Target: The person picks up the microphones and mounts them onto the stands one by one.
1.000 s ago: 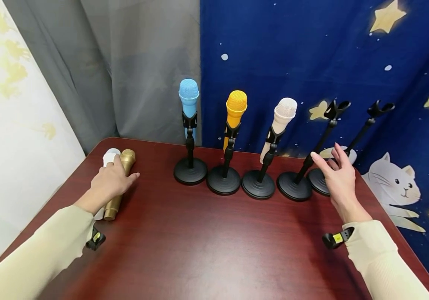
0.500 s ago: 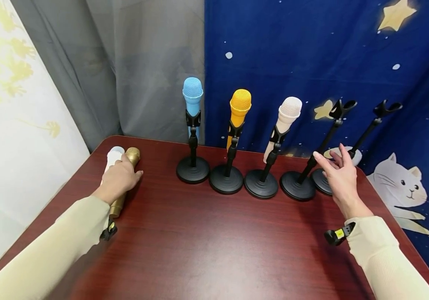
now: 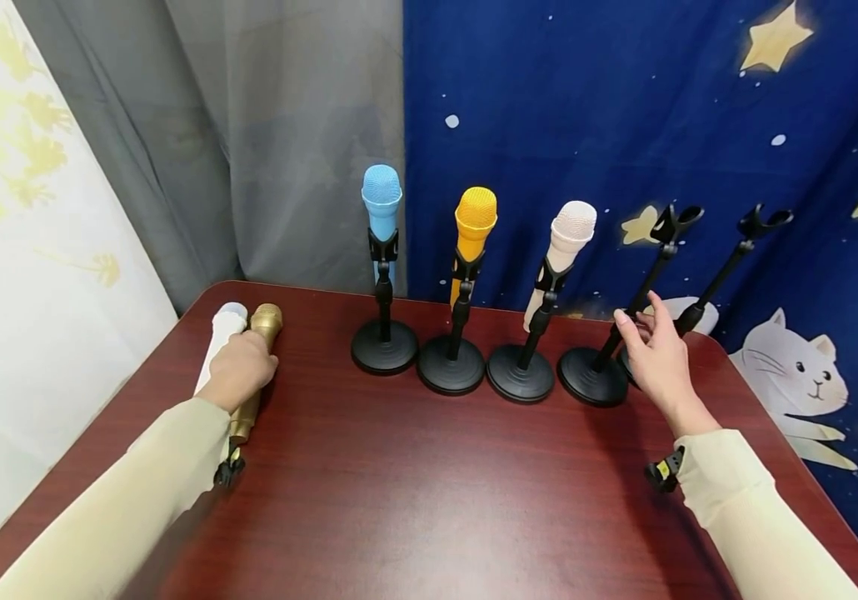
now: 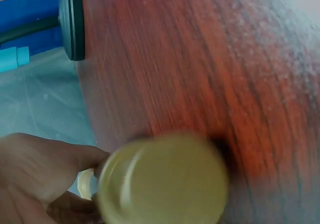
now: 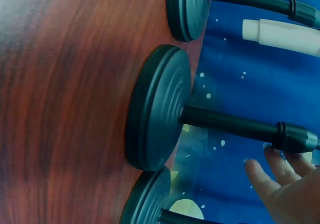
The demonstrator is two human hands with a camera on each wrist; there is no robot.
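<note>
Head view: I observed the left hand [image 3: 240, 368] near 9 o'clock on the table [image 3: 414, 492], its fingers closed round the gold microphone [image 3: 266, 325]. From that hand, the microphone's head projected toward 1 o'clock and its tail end toward 6 o'clock. A white microphone [image 3: 222, 337] lay just beside it, at 11 o'clock from the hand. The right hand [image 3: 657, 362] was located near 3 o'clock, thumb and fingers parted, next to the pole of the fourth stand [image 3: 592, 379]; that stand's base was at 9 o'clock from the hand, its clip at 12. The fifth stand [image 3: 723, 278] rose toward 1 o'clock, its base partly covered by the hand. Three black stands [image 3: 451, 367], bearing a blue microphone [image 3: 381, 204], a yellow microphone [image 3: 476, 225] and a pale microphone [image 3: 570, 233], obstructed the direct line between the hands.

Left wrist view: the gold microphone's blurred end filled 6 o'clock, with the left hand's thumb against its side from 9 o'clock. A stand base appeared at 11 o'clock.

Right wrist view: the right hand entered from 4 o'clock, fingers bent and apart, holding nothing that I could confirm. Its fingertips reached the fourth stand's collar; I could not verify contact.
</note>
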